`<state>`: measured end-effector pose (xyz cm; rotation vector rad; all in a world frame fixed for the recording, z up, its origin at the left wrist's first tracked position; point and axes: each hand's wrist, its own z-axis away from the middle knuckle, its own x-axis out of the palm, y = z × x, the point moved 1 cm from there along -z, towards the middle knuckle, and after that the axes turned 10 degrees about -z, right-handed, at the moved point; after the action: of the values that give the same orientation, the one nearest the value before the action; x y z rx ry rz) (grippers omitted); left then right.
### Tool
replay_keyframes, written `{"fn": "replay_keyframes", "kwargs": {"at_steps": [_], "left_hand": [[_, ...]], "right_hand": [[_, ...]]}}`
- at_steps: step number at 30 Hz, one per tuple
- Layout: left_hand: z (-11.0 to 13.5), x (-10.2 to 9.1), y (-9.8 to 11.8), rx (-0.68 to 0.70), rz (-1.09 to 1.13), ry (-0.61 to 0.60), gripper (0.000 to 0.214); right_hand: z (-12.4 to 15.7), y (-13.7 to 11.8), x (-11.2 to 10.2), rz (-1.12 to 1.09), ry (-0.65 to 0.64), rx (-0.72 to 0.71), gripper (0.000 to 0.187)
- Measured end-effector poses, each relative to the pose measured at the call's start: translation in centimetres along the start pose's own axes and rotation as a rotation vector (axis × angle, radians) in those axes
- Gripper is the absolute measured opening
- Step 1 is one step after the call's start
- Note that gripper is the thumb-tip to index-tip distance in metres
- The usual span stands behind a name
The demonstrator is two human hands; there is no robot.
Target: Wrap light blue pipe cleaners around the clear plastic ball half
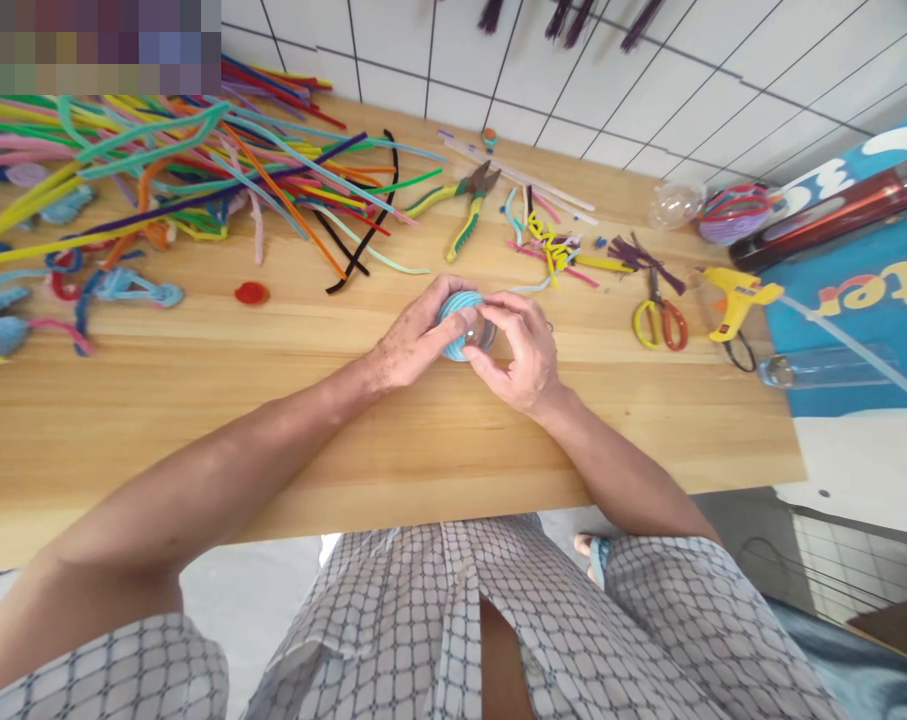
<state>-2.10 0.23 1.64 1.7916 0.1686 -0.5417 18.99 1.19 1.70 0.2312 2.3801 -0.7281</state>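
Both hands meet around a clear plastic ball (474, 330) over the middle of the wooden table. Light-blue pipe cleaner (457, 345) winds in rows over the ball's left half; its right half is bare and see-through. My left hand (417, 335) wraps the blue side, thumb lying across the front. With curled fingers and thumb, my right hand (519, 345) grips the clear side. The ball's underside is hidden. Just beyond the hands lie green-and-yellow pliers (464, 205), jaws pointing away.
A large heap of coloured pipe cleaners (198, 180) spreads at the back left. A red disc (252, 292) lies left of the hands. Rightward are scissors (659, 318), a yellow glue gun (738, 298), another clear ball (676, 205) and a dark-red cylinder (835, 215). The tiled wall (483, 80) bounds the back.
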Motion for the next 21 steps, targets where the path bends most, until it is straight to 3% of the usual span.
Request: {"fn": "replay_keyframes", "kwargs": {"at_steps": [21], "left_hand": [[-0.19,0.43,-0.65,0.097,-0.059,0.01,0.066]], "right_hand": [[-0.01,0.27,-0.01,-0.027,0.012,0.009,0.046]]}}
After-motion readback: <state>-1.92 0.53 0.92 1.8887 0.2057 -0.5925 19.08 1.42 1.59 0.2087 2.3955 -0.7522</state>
